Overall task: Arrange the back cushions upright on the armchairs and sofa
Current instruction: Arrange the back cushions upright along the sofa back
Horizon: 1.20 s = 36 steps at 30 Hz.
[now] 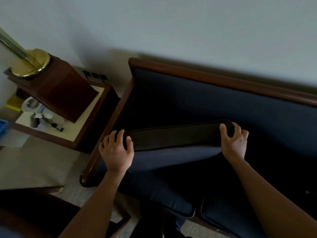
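Observation:
A dark blue back cushion (173,138) with a black piped edge is raised over the left end of the sofa seat (164,191), its top edge toward me. My left hand (116,150) grips its left corner. My right hand (234,141) grips its right corner. Behind it stands the sofa's padded blue backrest (205,100) in a brown wooden frame (223,78). The cushion's lower part is hidden behind its own edge.
A wooden side table (72,134) stands left of the sofa, carrying a dark wood box with a brass lamp base (30,66), an ashtray and small items. The sofa's wooden armrest (96,162) runs beside my left hand. Another dark furniture piece (34,212) sits at bottom left on carpet.

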Motion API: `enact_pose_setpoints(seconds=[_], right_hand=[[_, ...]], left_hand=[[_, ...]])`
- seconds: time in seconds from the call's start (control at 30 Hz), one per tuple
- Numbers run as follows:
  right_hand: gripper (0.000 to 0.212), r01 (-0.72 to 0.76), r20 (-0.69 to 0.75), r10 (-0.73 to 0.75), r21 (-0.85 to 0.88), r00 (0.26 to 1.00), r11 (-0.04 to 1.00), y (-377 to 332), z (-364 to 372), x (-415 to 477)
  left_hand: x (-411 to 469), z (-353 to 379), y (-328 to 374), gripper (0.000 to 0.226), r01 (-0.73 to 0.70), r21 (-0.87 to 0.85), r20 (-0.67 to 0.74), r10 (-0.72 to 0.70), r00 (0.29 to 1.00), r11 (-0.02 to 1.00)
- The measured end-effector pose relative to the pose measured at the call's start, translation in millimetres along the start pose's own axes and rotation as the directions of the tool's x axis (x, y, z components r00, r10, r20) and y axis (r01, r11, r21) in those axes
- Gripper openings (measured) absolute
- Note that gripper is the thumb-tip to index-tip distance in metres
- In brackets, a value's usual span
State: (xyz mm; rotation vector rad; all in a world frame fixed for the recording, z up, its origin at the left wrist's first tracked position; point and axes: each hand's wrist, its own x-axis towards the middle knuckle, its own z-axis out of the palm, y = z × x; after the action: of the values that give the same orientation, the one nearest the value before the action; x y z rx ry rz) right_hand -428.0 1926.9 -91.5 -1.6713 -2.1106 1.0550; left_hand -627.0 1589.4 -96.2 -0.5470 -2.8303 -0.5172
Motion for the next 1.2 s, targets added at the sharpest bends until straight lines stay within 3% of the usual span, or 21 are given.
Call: enact_pose_setpoints(seconds=[0.07,0.2,0.3,0.4,0.53,0.73,0.97,1.2], right_hand=[[0.068,-0.053,-0.008,0.055,0.156,0.998,0.986,-0.6,0.6,0.6],[0.061,-0.137,-0.07,0.183,0.421,0.981,0.897,-0.7,6.1,-0.9],[0.054,-0.146,-0.125,0.251,0.541,0.96,0.828,-8.0,15.9,-2.3],[0.05,-0.145,-0.192,0.303,0.573,0.933,0.807,-23.1,25.2,3.6],[0.054,-0.163,-0.225,0.341,0.564,0.913,0.809,-38.1,31.8,13.4],[0.059,-0.167,-0.283,0.4,0.595,0.872,0.786,-65.6,29.0,37.8],[0.064,-0.193,-0.338,0.457,0.591,0.823,0.783,-97.1,35.2,85.5],[0.061,-0.203,-0.374,0.416,0.491,0.829,0.847,-116.9,57.0,133.3]], left_hand=[[-2.7,-0.7,-4.2,0.049,0.234,-0.218,0.011,-0.238,0.971,0.947],[-0.2,7.4,1.3,0.046,0.408,-0.537,0.121,-0.411,0.904,0.738],[18.8,11.1,10.9,0.045,0.5,-0.619,0.16,-0.526,0.835,0.606],[41.3,16.1,19.0,0.039,0.503,-0.599,0.084,-0.576,0.813,0.623],[80.7,21.3,23.3,0.039,0.518,-0.548,0.064,-0.584,0.809,0.657],[172.2,27.3,46.4,0.042,0.406,-0.546,0.053,-0.454,0.89,0.733],[285.8,56.6,89.2,0.032,0.327,-0.608,0.082,-0.353,0.932,0.723],[333.7,113.6,85.8,0.036,0.391,-0.578,0.165,-0.367,0.916,0.716]])
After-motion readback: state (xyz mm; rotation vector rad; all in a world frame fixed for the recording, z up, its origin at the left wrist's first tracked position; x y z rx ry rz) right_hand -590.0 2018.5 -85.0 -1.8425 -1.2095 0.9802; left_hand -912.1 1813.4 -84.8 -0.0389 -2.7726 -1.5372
